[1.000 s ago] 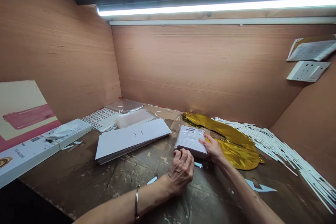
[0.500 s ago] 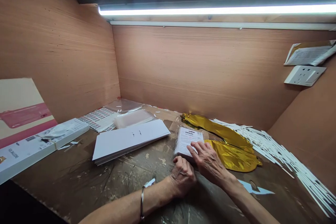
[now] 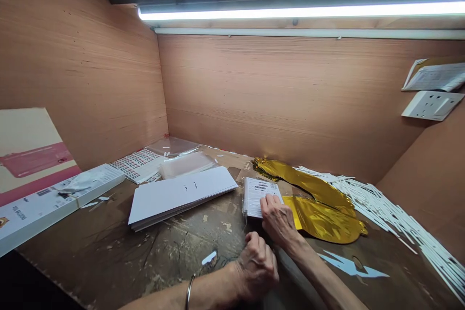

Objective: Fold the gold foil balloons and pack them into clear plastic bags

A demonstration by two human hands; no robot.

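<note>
A stack of flat white printed packets [image 3: 254, 198] in clear plastic lies on the table, just left of the gold foil balloons. My right hand [image 3: 279, 220] is at the stack's near right corner, its fingers curled and pressed together on the top packet. Closer to me, my left hand [image 3: 258, 264] is closed in a fist in front of the stack and apart from it; whatever its fingers hold, if anything, is hidden. Several gold foil balloons [image 3: 327, 218] lie flat beside my right hand.
A pile of white cards [image 3: 181, 196] lies left of the packets, with clear plastic bags [image 3: 185, 164] and sticker sheets [image 3: 136, 164] behind. A long white box [image 3: 54, 206] stands far left. White sticks [image 3: 395, 218] line the right side, near a pale blue scrap [image 3: 354, 265].
My left hand has drawn back from the packets toward me. My right hand's fingers, spread out before, are now curled at the stack's corner.
</note>
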